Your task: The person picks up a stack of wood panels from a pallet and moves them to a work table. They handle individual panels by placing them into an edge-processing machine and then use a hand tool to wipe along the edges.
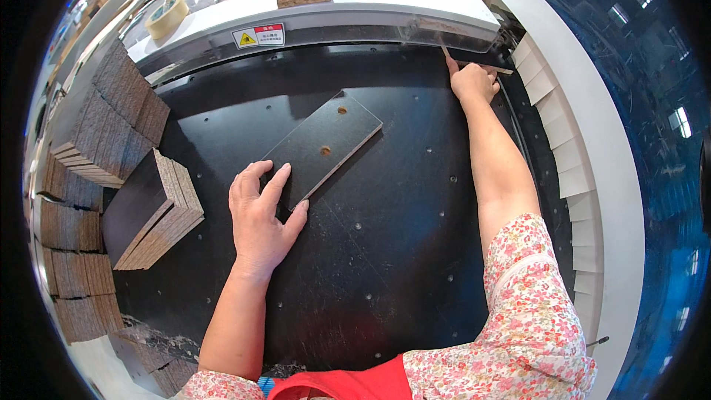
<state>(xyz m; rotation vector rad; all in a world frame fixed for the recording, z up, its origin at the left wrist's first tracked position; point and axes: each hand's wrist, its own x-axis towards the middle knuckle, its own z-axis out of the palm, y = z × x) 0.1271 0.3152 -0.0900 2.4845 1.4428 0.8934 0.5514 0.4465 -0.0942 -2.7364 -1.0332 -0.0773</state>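
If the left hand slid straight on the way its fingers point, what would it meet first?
The left hand already has its fingertips on the near end of the dark drilled board; going on, it would push that board, likely toward the machine's far edge.

Black machine table [385, 267], glossy, dotted with small holes, sawdust along its near-left edge. White machine housing [355, 11] runs across the far side, yellow-and-red warning sticker [258, 35] on its front, roll of tape [167, 16] on top. Stacks of particleboard panels [111, 115] to the left. White slatted guard [570, 155] curves down the right. Beyond it, glossy blue floor [652, 89] reflecting bright windows.
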